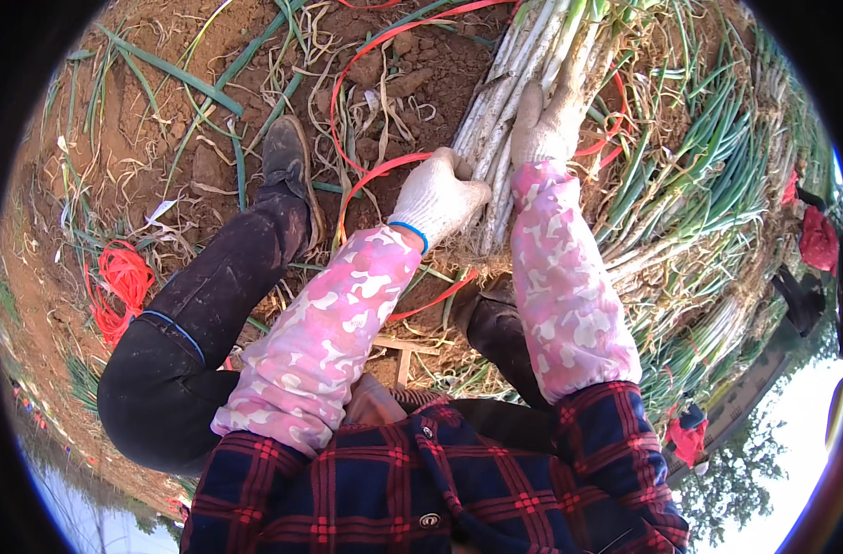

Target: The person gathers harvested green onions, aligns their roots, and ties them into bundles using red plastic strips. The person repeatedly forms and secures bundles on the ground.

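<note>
A bundle of spring onions [494, 131] with long white stalks lies on the soil before me, its root ends towards me. My right hand [549, 128], in a pale knitted glove, is on the right side of the bundle, thumb apart from the fingers and gripping the stalks. At the bundle's lower left is my gloved left hand [441, 197], its fingers curled against the stalks; what lies inside them is hidden. A red plastic strap [387, 165] runs up to the left hand. More red strap [612, 142] shows right of the bundle.
A tangle of red strap [125, 280] lies by my left knee. Many spring onions [712, 173] are heaped along the right. Between my legs stands a small wooden piece [404, 353]. Another person in red [686, 436] is far off at lower right.
</note>
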Tool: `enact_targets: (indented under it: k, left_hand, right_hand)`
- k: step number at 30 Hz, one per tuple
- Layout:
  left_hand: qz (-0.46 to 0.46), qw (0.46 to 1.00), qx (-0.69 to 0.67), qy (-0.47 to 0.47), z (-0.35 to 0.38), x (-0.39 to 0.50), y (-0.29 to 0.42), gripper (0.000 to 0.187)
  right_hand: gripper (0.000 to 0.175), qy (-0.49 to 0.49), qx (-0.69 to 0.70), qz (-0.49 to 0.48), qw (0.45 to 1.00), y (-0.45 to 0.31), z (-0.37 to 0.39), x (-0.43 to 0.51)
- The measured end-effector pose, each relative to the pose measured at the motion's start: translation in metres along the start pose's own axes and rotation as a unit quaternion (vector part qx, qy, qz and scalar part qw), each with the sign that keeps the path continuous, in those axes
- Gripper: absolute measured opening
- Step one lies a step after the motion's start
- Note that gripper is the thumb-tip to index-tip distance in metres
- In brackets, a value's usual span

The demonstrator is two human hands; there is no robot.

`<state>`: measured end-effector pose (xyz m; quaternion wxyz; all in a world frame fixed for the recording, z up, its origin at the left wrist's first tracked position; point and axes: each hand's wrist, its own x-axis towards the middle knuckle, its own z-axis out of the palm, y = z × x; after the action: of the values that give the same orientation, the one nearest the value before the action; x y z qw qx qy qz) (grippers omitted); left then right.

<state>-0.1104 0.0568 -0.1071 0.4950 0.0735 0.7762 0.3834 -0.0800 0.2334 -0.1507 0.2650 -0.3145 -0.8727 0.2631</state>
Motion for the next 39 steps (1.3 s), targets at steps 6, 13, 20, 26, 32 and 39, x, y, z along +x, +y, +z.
enact_targets:
  k: [6, 13, 20, 26, 32, 39]
  left_hand:
    - [0.113, 0.980, 0.152, 0.059, 0.009, 0.021, 0.017, 0.057]
    - [0.045, 0.986, 0.150, 0.051, 0.014, 0.026, 0.025, 0.056]
    - [0.061, 0.965, 0.243, -0.082, -0.014, 0.042, 0.019, 0.060]
    - [0.017, 0.979, 0.170, -0.110, -0.020, 0.039, 0.017, 0.064]
    - [0.010, 0.994, 0.042, -0.102, -0.019, 0.012, 0.008, 0.066]
    - [-0.026, 0.960, -0.206, -0.188, -0.029, 0.008, 0.001, 0.066]
  right_hand:
    - [0.066, -0.025, -0.081, -0.042, 0.996, 0.011, -0.001, 0.002]
    - [0.068, -0.049, -0.035, 0.004, 0.998, 0.016, -0.002, 0.001]
    - [0.057, 0.057, -0.195, -0.087, 0.975, -0.023, -0.005, 0.009]
    - [0.066, 0.029, -0.139, -0.081, 0.987, -0.037, -0.006, 0.008]
    - [0.073, 0.039, -0.132, -0.019, 0.990, -0.028, -0.010, 0.005]
    - [0.087, -0.187, -0.131, 0.020, 0.973, -0.023, -0.040, -0.064]
